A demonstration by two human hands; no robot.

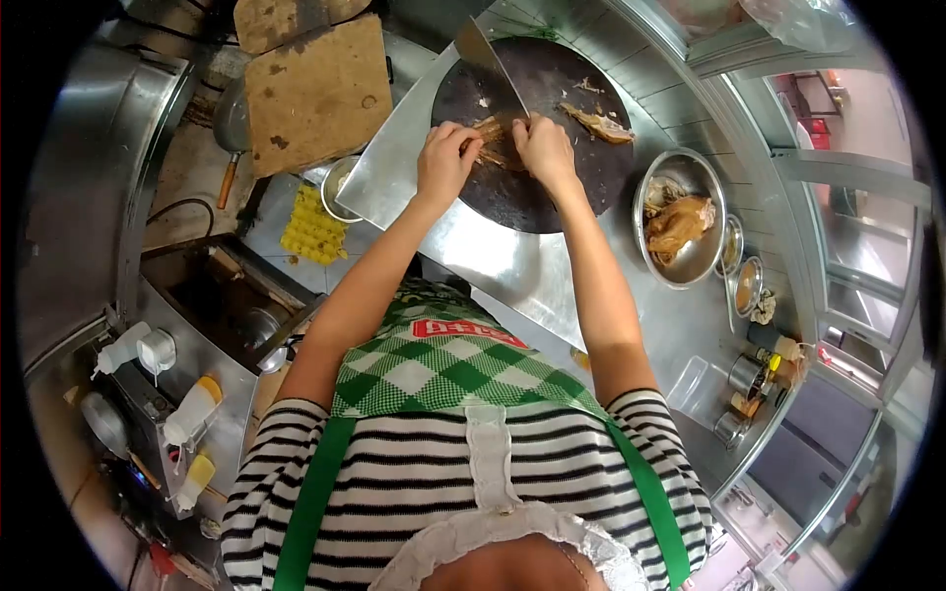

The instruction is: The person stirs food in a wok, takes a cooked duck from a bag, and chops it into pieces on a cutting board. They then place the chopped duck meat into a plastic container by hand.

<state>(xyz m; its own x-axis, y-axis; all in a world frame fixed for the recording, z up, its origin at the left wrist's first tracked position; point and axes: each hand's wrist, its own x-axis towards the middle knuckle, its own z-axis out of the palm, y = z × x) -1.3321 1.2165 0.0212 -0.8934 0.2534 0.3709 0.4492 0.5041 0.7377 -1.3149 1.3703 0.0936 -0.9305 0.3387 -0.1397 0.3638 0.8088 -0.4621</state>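
A round dark chopping board lies on the steel counter. My right hand is closed on the handle of a wide cleaver, whose blade points up and to the left across the board. My left hand has its fingers bent over the left end of a piece of brown meat, pressing it on the board. The meat lies between my two hands, partly under the cleaver. Another long piece of meat rests at the board's right side, with small scraps above it.
A steel bowl with more brown meat stands right of the board, near small dishes. At the left are a wooden board, a yellow egg tray and squeeze bottles. Condiment containers stand at the lower right.
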